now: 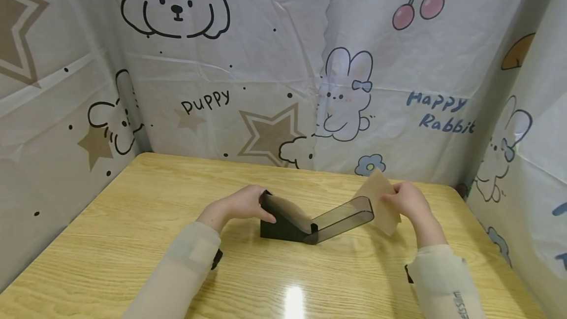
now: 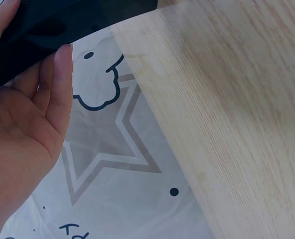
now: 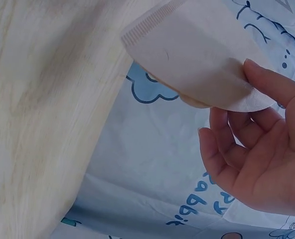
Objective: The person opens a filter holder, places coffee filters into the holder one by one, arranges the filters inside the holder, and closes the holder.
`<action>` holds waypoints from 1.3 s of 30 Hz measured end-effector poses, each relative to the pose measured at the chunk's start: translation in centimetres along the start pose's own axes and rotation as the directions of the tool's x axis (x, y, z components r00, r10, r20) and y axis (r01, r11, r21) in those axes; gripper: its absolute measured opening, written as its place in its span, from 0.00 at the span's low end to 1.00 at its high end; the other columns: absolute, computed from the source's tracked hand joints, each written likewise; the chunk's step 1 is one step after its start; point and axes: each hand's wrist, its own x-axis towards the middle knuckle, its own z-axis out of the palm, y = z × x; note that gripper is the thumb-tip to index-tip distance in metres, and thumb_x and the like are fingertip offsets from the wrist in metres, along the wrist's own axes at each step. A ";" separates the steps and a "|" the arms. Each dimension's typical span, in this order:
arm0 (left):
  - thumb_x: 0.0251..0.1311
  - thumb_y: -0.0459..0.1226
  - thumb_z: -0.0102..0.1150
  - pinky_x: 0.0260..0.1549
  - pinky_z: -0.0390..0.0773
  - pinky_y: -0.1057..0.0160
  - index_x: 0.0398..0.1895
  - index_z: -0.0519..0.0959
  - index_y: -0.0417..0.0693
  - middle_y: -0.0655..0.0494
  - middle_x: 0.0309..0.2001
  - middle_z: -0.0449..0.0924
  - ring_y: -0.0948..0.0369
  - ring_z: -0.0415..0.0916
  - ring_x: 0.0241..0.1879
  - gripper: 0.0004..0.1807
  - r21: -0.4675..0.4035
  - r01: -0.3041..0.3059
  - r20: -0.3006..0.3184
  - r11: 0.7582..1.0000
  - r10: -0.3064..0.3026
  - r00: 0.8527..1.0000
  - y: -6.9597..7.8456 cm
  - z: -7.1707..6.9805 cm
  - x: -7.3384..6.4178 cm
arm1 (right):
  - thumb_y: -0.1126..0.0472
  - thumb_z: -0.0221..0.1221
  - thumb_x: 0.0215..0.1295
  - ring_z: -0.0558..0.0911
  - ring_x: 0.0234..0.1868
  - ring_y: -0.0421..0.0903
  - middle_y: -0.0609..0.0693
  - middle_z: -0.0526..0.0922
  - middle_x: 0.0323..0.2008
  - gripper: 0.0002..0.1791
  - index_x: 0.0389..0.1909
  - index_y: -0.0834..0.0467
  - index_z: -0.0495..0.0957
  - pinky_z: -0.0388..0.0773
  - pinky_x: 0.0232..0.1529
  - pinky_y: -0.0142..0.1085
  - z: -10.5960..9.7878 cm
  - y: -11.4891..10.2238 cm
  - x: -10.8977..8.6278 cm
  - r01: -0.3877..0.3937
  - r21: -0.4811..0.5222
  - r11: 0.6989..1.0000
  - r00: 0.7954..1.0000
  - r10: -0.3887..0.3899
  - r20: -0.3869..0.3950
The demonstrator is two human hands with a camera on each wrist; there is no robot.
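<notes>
From my remote seat I see the left hand clamped on the upper end of a black, slope-sided box, its thumb on the near side and fingers behind; I take that grip as a way to steady the box while its lid is swung back. The box lies just right of that hand, on or slightly above the yellow wood-grain table; I cannot tell which. Its smoky, see-through rounded lid slants up from the far end toward the right hand, probably leaving the mouth uncovered for access. The right hand's thumb and fingers pinch a tan, wedge-shaped paper filter with a crimped edge by its margin, out to the left of the fingertips, likely so it stays flat and uncreased. Behind the lid, I cannot judge whether the two touch. Counting: two hands, one box, one lid; the filter shows a second edge below it, so perhaps several layers, uncountable here. Brown paper also shows in the box beside the left hand, number unclear.
</notes>
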 end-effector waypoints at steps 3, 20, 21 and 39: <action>0.49 0.39 0.70 0.26 0.65 0.65 0.26 0.71 0.46 0.58 0.21 0.64 0.63 0.61 0.23 0.14 -0.001 0.001 0.000 1.000 -0.001 1.000 0.0 0.0 0.0 | 0.59 0.56 0.62 0.79 0.40 0.58 0.68 0.81 0.40 0.21 0.46 0.75 0.75 0.74 0.42 0.48 -0.2 -0.2 -0.2 0.013 0.011 1.000 1.000 -0.013 -0.011; 0.49 0.38 0.69 0.26 0.64 0.65 0.23 0.70 0.47 0.58 0.20 0.63 0.63 0.60 0.22 0.15 -0.001 -0.017 0.000 1.000 0.017 1.000 0.0 0.0 -0.1 | 0.57 0.56 0.64 0.76 0.31 0.50 0.64 0.81 0.35 0.18 0.39 0.71 0.78 0.72 0.29 0.37 -1.5 -1.6 -0.7 0.090 0.060 0.994 0.987 -0.081 -0.137; 0.49 0.38 0.69 0.26 0.65 0.65 0.24 0.70 0.47 0.59 0.21 0.63 0.63 0.60 0.22 0.14 0.000 -0.015 0.000 1.000 0.015 1.000 0.0 0.0 -0.1 | 0.57 0.56 0.64 0.76 0.30 0.50 0.64 0.81 0.35 0.17 0.38 0.71 0.78 0.71 0.28 0.36 -1.5 -1.7 -0.7 0.099 0.068 0.993 0.985 -0.088 -0.150; 0.49 0.39 0.69 0.25 0.63 0.66 0.22 0.68 0.48 0.58 0.19 0.61 0.63 0.59 0.21 0.16 0.007 -0.007 0.003 1.000 0.007 1.000 -0.1 0.0 0.0 | 0.58 0.60 0.62 0.72 0.29 0.47 0.62 0.82 0.32 0.14 0.32 0.68 0.79 0.69 0.26 0.34 -2.6 -4.4 -1.6 0.256 0.067 0.964 0.924 -0.223 -0.312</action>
